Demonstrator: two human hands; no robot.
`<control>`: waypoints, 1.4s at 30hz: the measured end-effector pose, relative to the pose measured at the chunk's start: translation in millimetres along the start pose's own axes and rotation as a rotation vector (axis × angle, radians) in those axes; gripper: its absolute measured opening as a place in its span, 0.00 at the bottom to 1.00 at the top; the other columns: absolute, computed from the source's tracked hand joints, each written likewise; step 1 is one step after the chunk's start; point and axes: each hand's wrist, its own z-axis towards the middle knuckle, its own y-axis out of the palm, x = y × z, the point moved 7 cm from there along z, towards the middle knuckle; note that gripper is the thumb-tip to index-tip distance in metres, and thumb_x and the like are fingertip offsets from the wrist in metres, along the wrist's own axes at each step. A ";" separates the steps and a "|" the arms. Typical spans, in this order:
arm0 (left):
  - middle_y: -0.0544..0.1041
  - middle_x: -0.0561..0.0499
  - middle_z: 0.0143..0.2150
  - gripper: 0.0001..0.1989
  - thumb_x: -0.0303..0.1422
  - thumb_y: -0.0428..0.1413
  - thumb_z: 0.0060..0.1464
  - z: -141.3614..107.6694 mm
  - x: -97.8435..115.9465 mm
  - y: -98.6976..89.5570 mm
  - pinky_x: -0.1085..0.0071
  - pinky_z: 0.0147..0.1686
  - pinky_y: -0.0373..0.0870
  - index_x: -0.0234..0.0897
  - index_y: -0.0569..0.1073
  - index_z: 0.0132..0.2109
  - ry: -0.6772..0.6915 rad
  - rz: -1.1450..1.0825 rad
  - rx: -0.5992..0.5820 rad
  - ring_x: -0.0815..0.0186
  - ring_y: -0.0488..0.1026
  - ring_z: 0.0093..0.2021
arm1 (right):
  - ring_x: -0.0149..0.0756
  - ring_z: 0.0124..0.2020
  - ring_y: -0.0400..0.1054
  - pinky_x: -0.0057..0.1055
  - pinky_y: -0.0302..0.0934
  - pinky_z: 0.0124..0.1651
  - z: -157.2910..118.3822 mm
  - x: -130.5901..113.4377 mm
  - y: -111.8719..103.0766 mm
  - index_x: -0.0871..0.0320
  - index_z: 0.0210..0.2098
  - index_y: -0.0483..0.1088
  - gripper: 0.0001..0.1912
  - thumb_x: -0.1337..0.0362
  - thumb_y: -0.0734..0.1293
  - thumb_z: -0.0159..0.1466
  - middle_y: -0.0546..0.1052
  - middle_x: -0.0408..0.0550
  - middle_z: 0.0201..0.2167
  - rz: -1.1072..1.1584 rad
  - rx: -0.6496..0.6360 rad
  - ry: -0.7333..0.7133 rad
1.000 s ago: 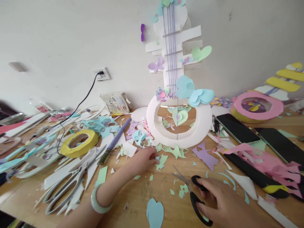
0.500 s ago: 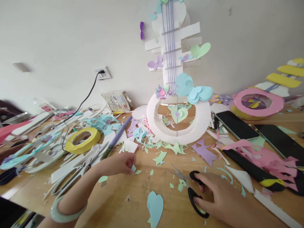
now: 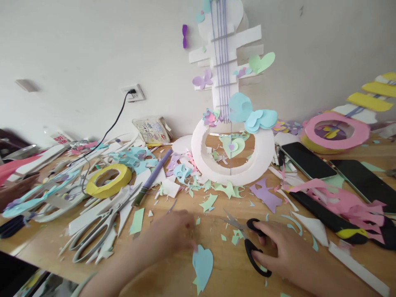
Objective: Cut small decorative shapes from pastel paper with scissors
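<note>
A person's left hand (image 3: 178, 232) reached over a wooden bench (image 3: 163, 270), its blurred fingertips at the upper edge of a blue paper heart (image 3: 203, 264); whether they gripped it could not be told. The heart lay near the front of the bench, between the two hands, with a bit of green paper (image 3: 196, 282) showing at its lower left edge. The right hand (image 3: 280, 251) was closed around the handles of a pair of black-handled scissors (image 3: 243, 228), thumb and finger at the loops, the blades slightly parted and pointing up and left above small green scraps (image 3: 235, 237).

Behind the hands, a white paper instrument (image 3: 201, 167) with purple strings and paper butterflies stood upright near the wall (image 3: 77, 62), a green heart (image 3: 235, 149) showing within its round opening. To the left lay large gray scissors (image 3: 109, 219), open, beside a yellow ring (image 3: 123, 185) and a purple stick (image 3: 157, 168). To the right, two dark phones (image 3: 307, 160) rested behind crumpled pink paper (image 3: 343, 204), near a pink ring (image 3: 359, 134). A black cord (image 3: 111, 127) ran from a wall socket (image 3: 138, 93) down to the cluttered bench.
</note>
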 end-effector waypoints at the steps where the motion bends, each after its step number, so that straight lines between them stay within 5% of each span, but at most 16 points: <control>1: 0.78 0.51 0.43 0.10 0.40 0.61 0.50 -1.2 13.2 12.7 0.67 0.37 0.64 0.41 0.75 0.39 0.093 -0.016 -0.051 0.58 0.75 0.41 | 0.44 0.38 0.72 0.36 0.61 0.40 0.3 0.0 -0.7 0.55 0.36 0.72 0.12 0.54 0.66 0.58 0.77 0.48 0.34 0.003 0.009 0.003; 6: 0.75 0.51 0.43 0.04 0.29 0.61 0.52 -1.4 35.4 41.6 0.68 0.35 0.62 0.40 0.72 0.32 0.256 -0.030 -0.200 0.60 0.74 0.41 | 0.44 0.35 0.71 0.36 0.62 0.38 -0.1 1.1 -0.7 0.55 0.37 0.73 0.14 0.52 0.66 0.58 0.77 0.47 0.33 0.015 0.019 -0.015; 10: 0.72 0.54 0.34 0.07 0.31 0.60 0.50 7.4 37.1 23.6 0.68 0.33 0.58 0.40 0.68 0.29 0.237 -0.175 -0.169 0.61 0.69 0.36 | 0.42 0.32 0.69 0.35 0.60 0.35 0.5 8.5 2.6 0.55 0.37 0.74 0.14 0.53 0.68 0.56 0.76 0.47 0.31 0.111 0.028 0.024; 14: 0.67 0.58 0.31 0.08 0.34 0.58 0.50 23.1 52.8 13.8 0.69 0.32 0.58 0.43 0.65 0.36 0.175 -0.526 -0.063 0.64 0.65 0.33 | 0.36 0.28 0.64 0.31 0.58 0.31 4.1 13.5 8.5 0.55 0.35 0.72 0.19 0.45 0.68 0.58 0.73 0.44 0.27 0.599 -0.006 0.042; 18: 0.67 0.57 0.30 0.11 0.39 0.59 0.51 38.2 89.8 36.2 0.69 0.33 0.59 0.42 0.65 0.37 0.306 -0.947 -0.195 0.66 0.64 0.31 | 0.30 0.22 0.56 0.29 0.49 0.27 1.8 12.6 9.5 0.57 0.31 0.69 0.34 0.29 0.67 0.52 0.68 0.41 0.23 0.966 -0.079 0.147; 22: 0.68 0.58 0.28 0.16 0.45 0.60 0.51 47.3 102.7 61.7 0.69 0.34 0.62 0.40 0.65 0.35 0.300 -1.151 -0.324 0.68 0.65 0.30 | 0.29 0.22 0.56 0.30 0.48 0.29 -4.4 6.9 4.2 0.58 0.32 0.70 0.34 0.30 0.68 0.54 0.68 0.41 0.23 1.052 -0.081 0.179; 28: 0.67 0.59 0.28 0.21 0.51 0.62 0.50 44.4 94.8 70.2 0.71 0.32 0.66 0.40 0.66 0.36 0.263 -1.246 -0.378 0.70 0.64 0.30 | 0.31 0.24 0.54 0.32 0.49 0.31 -12.5 -2.9 12.4 0.58 0.36 0.69 0.29 0.36 0.65 0.62 0.69 0.42 0.26 1.148 -0.230 0.118; 37: 0.66 0.59 0.29 0.16 0.45 0.59 0.57 45.2 80.5 67.2 0.71 0.32 0.61 0.44 0.62 0.37 0.272 -1.290 -0.151 0.68 0.63 0.31 | 0.28 0.23 0.56 0.26 0.51 0.29 -21.3 -0.8 21.3 0.60 0.37 0.68 0.30 0.36 0.62 0.65 0.67 0.42 0.26 1.236 -0.303 0.082; 42: 0.78 0.48 0.44 0.09 0.38 0.51 0.62 40.0 81.8 62.1 0.65 0.50 0.66 0.42 0.76 0.39 0.356 -1.063 -0.104 0.61 0.72 0.47 | 0.24 0.19 0.52 0.22 0.47 0.23 -26.6 -1.0 30.2 0.58 0.38 0.67 0.28 0.36 0.63 0.65 0.66 0.40 0.23 1.397 -0.402 -0.012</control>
